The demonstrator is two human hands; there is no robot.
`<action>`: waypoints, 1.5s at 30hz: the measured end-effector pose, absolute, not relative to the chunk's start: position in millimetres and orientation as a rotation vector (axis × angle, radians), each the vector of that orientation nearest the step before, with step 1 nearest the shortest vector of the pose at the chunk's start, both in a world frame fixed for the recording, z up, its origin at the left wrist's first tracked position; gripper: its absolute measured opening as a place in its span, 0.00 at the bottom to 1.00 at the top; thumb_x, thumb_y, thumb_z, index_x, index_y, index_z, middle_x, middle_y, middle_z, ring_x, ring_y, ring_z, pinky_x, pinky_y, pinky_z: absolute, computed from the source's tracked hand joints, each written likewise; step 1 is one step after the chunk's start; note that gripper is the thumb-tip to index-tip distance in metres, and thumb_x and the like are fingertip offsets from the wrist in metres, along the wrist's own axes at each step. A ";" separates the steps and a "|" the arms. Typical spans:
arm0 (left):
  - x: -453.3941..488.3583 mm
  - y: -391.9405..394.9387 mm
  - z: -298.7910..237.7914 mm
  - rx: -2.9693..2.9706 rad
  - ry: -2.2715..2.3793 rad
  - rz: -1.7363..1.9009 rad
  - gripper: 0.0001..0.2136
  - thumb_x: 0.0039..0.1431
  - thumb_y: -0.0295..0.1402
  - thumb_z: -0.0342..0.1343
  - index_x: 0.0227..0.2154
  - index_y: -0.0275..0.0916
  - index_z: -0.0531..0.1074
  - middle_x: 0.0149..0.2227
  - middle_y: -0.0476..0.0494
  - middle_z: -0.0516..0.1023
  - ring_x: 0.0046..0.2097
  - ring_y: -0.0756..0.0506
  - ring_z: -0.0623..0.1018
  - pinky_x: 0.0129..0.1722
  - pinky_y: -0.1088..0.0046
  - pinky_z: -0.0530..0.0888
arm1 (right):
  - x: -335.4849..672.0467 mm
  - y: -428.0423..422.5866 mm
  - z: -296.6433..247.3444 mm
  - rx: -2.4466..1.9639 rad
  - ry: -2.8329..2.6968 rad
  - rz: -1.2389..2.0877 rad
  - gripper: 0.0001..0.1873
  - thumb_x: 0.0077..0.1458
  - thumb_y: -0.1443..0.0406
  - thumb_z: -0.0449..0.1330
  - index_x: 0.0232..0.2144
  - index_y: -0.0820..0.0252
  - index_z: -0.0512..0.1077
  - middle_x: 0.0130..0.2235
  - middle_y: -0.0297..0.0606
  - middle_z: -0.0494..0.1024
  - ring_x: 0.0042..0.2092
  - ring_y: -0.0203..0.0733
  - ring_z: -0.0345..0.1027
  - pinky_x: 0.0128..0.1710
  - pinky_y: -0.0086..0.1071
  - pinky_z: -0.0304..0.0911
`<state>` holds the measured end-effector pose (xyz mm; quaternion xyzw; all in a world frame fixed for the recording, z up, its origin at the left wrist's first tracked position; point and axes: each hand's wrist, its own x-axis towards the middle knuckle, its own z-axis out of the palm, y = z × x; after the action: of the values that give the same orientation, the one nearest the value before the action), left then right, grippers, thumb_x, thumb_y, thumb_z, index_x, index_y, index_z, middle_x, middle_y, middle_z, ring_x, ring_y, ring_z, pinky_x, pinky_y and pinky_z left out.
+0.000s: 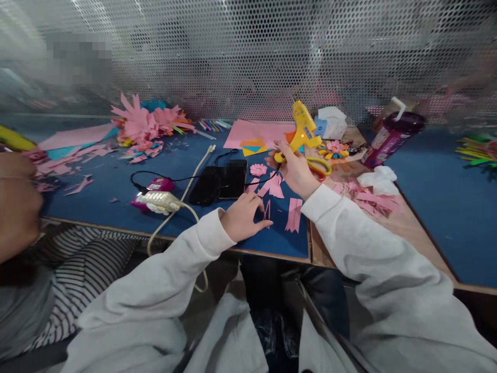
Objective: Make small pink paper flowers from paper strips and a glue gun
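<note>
My right hand (294,168) is wrapped around the handle of a yellow glue gun (303,124), held above the blue table with its nozzle pointing up and away. A small light glows on its side. My left hand (245,215) rests low over the table, thumb and fingers apart. Beside its fingertips stand thin pink paper strips (267,213); whether they touch is unclear. A folded pink paper piece (294,215) lies to the right. Behind are fringed pink paper pieces (275,186) and a pink paper rosette (258,169).
Two phones (233,178) and a white power strip (161,201) with cables lie left. Yellow-handled scissors (320,167) sit under my right hand. A purple drink cup (392,140) stands right, near pink scraps (373,199). A co-worker's arm (17,207) is at far left.
</note>
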<state>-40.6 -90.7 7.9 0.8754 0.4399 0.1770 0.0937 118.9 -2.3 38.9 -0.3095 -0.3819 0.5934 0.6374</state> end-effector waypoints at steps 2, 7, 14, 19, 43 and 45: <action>-40.7 -86.8 6.7 2.608 1.320 0.516 0.14 0.50 0.41 0.61 0.31 0.37 0.66 0.36 0.42 0.70 0.41 0.42 0.71 0.44 0.62 0.70 | 118.8 -3.3 38.4 -0.706 -0.898 1.366 0.16 0.44 0.54 0.65 0.30 0.57 0.67 0.23 0.27 0.72 0.28 0.34 0.70 0.29 0.28 0.67; -41.3 -72.1 7.2 2.641 1.369 0.460 0.17 0.52 0.44 0.57 0.36 0.34 0.68 0.39 0.38 0.71 0.44 0.40 0.71 0.47 0.60 0.69 | 120.1 -5.8 43.6 -0.672 -1.004 1.384 0.19 0.45 0.52 0.64 0.33 0.59 0.68 0.24 0.28 0.72 0.25 0.32 0.68 0.27 0.28 0.66; -24.1 -29.1 8.5 2.718 1.411 0.463 0.22 0.59 0.37 0.50 0.54 0.30 0.61 0.56 0.32 0.66 0.57 0.37 0.65 0.56 0.59 0.62 | 124.7 -10.9 65.1 -0.705 -1.130 1.296 0.18 0.47 0.50 0.61 0.30 0.58 0.68 0.26 0.31 0.72 0.29 0.33 0.70 0.27 0.26 0.65; 1.4 3.0 12.6 2.656 1.645 0.466 0.23 0.57 0.37 0.53 0.55 0.35 0.63 0.59 0.35 0.62 0.62 0.35 0.57 0.57 0.57 0.59 | 129.2 -12.7 77.4 -0.683 -1.100 1.240 0.18 0.49 0.50 0.60 0.33 0.58 0.68 0.29 0.32 0.73 0.32 0.34 0.71 0.29 0.27 0.65; 1.5 34.0 19.2 2.131 1.164 0.933 0.05 0.46 0.30 0.60 0.26 0.39 0.69 0.29 0.49 0.76 0.33 0.48 0.74 0.34 0.69 0.71 | 132.6 -14.5 74.8 -0.742 -0.915 1.148 0.15 0.49 0.54 0.61 0.25 0.57 0.62 0.20 0.26 0.68 0.19 0.30 0.59 0.19 0.26 0.56; -6.9 37.9 23.8 2.064 1.132 1.055 0.06 0.46 0.30 0.60 0.27 0.38 0.68 0.30 0.48 0.76 0.32 0.49 0.75 0.34 0.70 0.72 | 133.6 -14.9 74.5 -0.814 -0.888 1.127 0.17 0.49 0.53 0.60 0.22 0.57 0.61 0.17 0.26 0.66 0.17 0.30 0.57 0.16 0.27 0.53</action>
<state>-6.9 37.9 23.8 0.7688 0.4217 0.3930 0.2770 133.6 -14.9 74.5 -0.3626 -0.3954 0.5018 0.6785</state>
